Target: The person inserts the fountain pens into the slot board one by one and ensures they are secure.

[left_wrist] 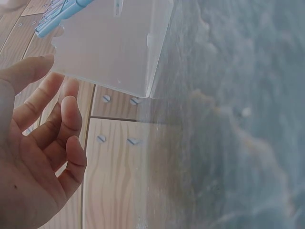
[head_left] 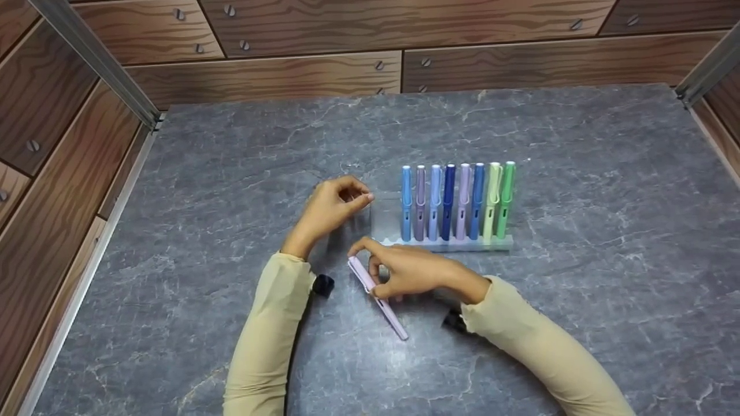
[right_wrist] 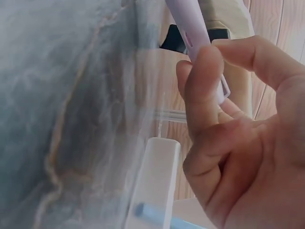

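Note:
A lilac pen [head_left: 390,316] with a clip slants over the table below the stand. My right hand [head_left: 413,268] pinches it between thumb and fingers, one finger reaching to its upper end; the right wrist view shows the pen's lilac barrel [right_wrist: 188,21] in that pinch. A clear pen stand [head_left: 386,216] holds several upright pens in a row, among them a dark blue pen [head_left: 448,199] and a green pen [head_left: 507,196]. At the stand's left corner, my left hand [head_left: 332,208] pinches the edge with thumb and forefinger, its other fingers loosely bent.
The grey marbled table [head_left: 607,231] extends around the stand. Wood-patterned panels [head_left: 324,26] rise behind it and at the left, with metal posts [head_left: 98,58] at the corners. The stand's left part shows bare notches beside the light blue pen [head_left: 406,199].

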The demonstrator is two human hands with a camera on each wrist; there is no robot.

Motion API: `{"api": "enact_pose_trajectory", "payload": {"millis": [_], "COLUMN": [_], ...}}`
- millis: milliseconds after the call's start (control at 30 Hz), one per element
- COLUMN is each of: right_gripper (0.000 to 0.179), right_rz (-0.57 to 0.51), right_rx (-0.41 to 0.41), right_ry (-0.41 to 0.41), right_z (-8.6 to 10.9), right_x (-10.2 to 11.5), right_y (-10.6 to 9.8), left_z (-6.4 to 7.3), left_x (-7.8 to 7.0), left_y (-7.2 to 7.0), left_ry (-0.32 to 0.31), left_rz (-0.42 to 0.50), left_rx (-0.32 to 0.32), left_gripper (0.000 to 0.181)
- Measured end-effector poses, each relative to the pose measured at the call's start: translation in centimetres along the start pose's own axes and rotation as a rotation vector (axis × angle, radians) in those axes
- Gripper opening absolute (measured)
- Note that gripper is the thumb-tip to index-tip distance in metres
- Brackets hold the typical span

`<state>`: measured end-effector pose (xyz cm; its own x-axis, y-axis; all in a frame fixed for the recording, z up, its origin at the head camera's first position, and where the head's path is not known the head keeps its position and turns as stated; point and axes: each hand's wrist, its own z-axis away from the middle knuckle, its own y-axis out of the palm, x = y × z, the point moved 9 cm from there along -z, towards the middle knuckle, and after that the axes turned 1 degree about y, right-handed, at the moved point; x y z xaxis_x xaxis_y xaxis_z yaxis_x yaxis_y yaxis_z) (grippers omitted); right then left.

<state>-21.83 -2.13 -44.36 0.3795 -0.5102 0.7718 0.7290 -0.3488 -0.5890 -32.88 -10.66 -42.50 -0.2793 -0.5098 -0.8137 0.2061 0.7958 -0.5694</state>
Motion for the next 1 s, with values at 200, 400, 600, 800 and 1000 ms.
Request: {"api": "enact_pose_trajectory", "payload": {"millis": [200, 400, 600, 800, 1000], "right_gripper": [0.064, 0.064, 0.061, 0.06, 0.061], "right_rz": [-0.077, -0.193, -0.266, -0.275, -0.278], "right_rx": [-0.012, -0.048, -0.073, -0.135, -0.206], "right_ry": [-0.025, -0.048, -0.057, -0.077, -0.085], "right_z": [0.5, 1.3, 2.1, 2.6, 2.9], "right_x": [0.3, 0.4, 0.5, 0.5, 0.2], "right_y": [-0.9, -2.6, -3.9, -5.5, -6.7], "left_z": [-0.2, -0.2, 0.0, 0.0, -0.2], "left_x": [0.0, 0.1, 0.3, 0.2, 0.1], "left_y": [0.0, 0.0, 0.0, 0.0, 0.0], "left_ry": [0.003, -0.01, -0.021, -0.016, -0.004], "left_rz": [-0.001, 0.009, 0.011, 0.012, 0.022], "left_rx": [0.002, 0.005, 0.003, -0.005, -0.002], "left_gripper": [0.018, 0.018, 0.018, 0.018, 0.017]}}
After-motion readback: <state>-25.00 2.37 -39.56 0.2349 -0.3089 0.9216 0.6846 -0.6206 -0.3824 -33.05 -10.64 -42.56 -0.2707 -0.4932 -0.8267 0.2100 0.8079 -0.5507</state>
